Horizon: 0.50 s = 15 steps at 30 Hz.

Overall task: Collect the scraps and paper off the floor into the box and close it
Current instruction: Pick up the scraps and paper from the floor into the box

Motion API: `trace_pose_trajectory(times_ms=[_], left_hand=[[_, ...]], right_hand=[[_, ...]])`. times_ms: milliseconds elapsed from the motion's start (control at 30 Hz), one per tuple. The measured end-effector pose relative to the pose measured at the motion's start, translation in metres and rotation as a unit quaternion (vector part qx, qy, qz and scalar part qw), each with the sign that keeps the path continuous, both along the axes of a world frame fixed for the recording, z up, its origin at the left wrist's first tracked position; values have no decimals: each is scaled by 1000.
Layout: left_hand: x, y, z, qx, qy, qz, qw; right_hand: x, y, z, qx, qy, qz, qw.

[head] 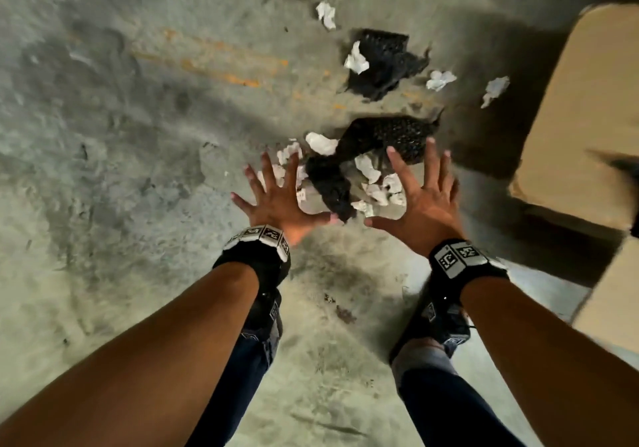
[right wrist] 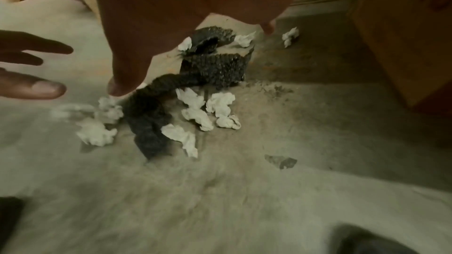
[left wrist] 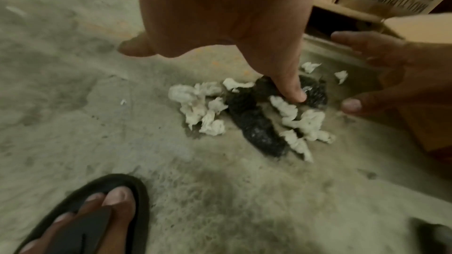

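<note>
Head view, left grip (head: 280, 197) and right grip (head: 423, 201) spread wide, empty, above paper scraps (head: 375, 183)

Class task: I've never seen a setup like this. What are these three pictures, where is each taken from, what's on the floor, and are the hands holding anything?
No machine here: a person wears three cameras. The head view looks down at both arms; each wrist view looks along one hand. The left hand and right hand are spread open above the pile, with no grip on anything. On the concrete floor lie crumpled white paper and black cloth scraps. A cardboard box stands at the right. The person's foot in a black sandal shows in the left wrist view.
</note>
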State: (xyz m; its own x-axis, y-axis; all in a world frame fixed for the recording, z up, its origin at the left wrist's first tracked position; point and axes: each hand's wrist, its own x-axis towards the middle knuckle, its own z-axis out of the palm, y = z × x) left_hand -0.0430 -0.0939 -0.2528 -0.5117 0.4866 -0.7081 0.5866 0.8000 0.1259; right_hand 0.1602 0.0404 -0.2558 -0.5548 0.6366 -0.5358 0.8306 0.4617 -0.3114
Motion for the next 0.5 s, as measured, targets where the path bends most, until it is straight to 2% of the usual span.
trace_pose_trajectory(times_ms=[100, 200, 333, 400, 500], left_hand=[[-11, -7, -45, -24, 12, 7, 1000], [-25, -10, -76, -10, 11, -5, 1000], [-34, -9, -103, 79, -37, -12, 996], [-33, -5, -109, 123, -58, -48, 990], [-30, 16, -115, 138, -33, -115, 983]], right_hand=[[-5, 19, -43, 30, -16, 86, 996], [-13, 45, -76, 54, -41, 171, 983], [-22, 64, -106, 57, -44, 205, 976], [-25, 59, -117, 45, -28, 219, 974], [-24, 49, -128, 50, -8, 240, 970]])
